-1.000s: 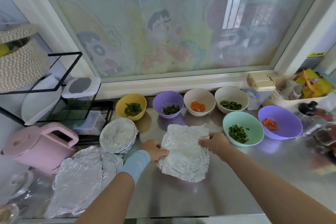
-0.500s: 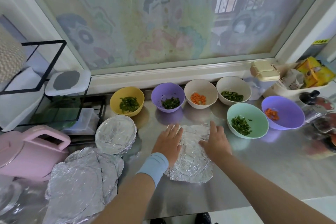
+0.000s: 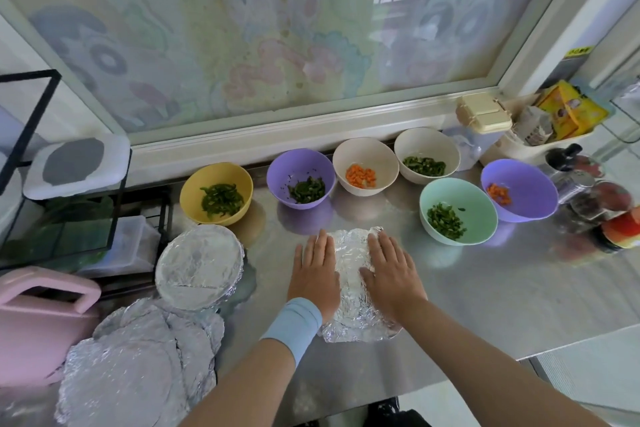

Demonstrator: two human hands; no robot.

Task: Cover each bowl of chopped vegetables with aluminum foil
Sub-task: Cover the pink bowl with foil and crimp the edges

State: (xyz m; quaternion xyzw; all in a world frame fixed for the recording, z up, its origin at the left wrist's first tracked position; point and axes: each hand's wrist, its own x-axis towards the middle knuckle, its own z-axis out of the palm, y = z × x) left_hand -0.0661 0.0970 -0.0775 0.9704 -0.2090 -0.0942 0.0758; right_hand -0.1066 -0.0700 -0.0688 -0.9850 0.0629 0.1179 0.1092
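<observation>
Ahead of me a wide window (image 3: 277, 45) fills the wall, its glass covered by a faded cartoon film; daylight comes through it softly, and bars show behind the clearer patch at upper right; a white frame (image 3: 294, 137) runs beneath it; the table (image 3: 485, 305) is brushed steel, faintly mirroring colours; a black wire rack (image 3: 31, 121) stands at my left; pale floor (image 3: 595, 367) shows lower right.

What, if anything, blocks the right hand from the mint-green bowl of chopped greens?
Likely nothing, so yes: the right hand rests flat on the crinkled foil sheet, only steel counter before the mint-green bowl.
</observation>
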